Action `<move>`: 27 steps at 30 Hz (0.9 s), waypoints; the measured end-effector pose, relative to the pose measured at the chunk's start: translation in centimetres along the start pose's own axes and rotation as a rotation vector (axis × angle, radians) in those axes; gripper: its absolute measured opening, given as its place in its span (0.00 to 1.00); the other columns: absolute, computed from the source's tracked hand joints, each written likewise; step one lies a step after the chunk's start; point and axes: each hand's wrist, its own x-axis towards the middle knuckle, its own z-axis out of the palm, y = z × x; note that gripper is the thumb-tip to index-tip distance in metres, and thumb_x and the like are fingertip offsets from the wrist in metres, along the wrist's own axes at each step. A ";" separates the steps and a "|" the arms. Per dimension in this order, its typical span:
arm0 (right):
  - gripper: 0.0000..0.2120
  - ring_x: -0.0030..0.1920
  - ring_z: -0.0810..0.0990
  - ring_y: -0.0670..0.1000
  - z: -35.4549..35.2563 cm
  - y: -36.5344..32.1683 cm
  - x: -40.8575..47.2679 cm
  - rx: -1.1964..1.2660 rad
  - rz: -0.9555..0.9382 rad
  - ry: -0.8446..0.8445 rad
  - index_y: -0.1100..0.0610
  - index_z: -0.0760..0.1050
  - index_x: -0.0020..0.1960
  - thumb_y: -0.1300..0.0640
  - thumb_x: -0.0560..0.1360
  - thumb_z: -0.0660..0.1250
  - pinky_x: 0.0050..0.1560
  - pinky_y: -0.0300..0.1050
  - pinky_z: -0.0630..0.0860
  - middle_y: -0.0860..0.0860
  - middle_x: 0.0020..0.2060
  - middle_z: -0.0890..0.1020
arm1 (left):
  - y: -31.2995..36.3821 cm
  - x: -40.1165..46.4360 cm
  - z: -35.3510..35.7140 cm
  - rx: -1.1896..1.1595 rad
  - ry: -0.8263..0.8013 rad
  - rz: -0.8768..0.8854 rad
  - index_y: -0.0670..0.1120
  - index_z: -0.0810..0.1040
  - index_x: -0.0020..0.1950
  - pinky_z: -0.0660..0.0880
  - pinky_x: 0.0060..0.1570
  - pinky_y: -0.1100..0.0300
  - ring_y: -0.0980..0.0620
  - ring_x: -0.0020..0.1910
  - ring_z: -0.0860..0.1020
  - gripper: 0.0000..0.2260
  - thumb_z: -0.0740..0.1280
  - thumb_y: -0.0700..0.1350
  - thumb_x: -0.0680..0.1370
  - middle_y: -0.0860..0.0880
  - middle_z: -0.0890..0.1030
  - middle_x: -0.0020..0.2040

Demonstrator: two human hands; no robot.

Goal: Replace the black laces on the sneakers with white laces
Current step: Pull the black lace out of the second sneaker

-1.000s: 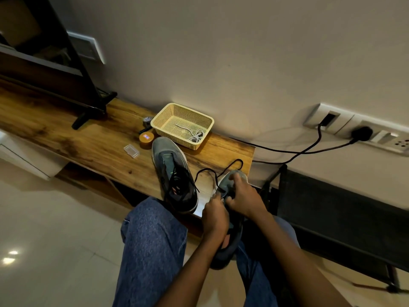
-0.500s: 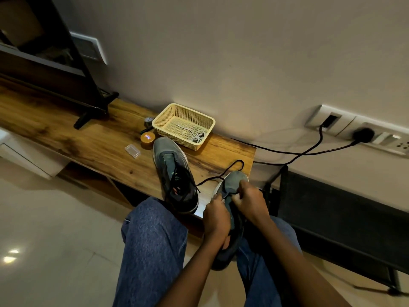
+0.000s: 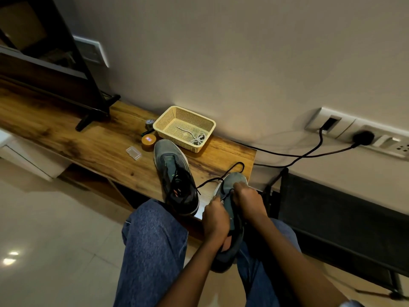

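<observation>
Hands grip one sneaker [image 3: 232, 218] over the lap: left hand [image 3: 215, 220] curled round its side, right hand [image 3: 249, 199] pinching the black lace [image 3: 221, 178].

Bare tabletop [image 3: 66, 138] left of clear case [image 3: 133, 150]

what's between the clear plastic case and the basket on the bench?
Head view: a round orange tin sits between the clear plastic case and the basket.

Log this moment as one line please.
stage: unlacing | both hands on lap sneaker | black lace partly out, looped over shelf | second sneaker still laced | white laces in basket
</observation>
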 end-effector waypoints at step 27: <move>0.07 0.37 0.73 0.59 1.0 0.0 -1.2 0.307 0.252 0.138 0.60 0.65 0.44 0.59 0.73 0.63 0.34 0.49 0.64 0.58 0.38 0.75 | 0.0 0.1 0.4 0.056 0.008 0.046 0.45 0.72 0.66 0.72 0.47 0.53 0.43 0.54 0.77 0.14 0.54 0.42 0.83 0.42 0.80 0.55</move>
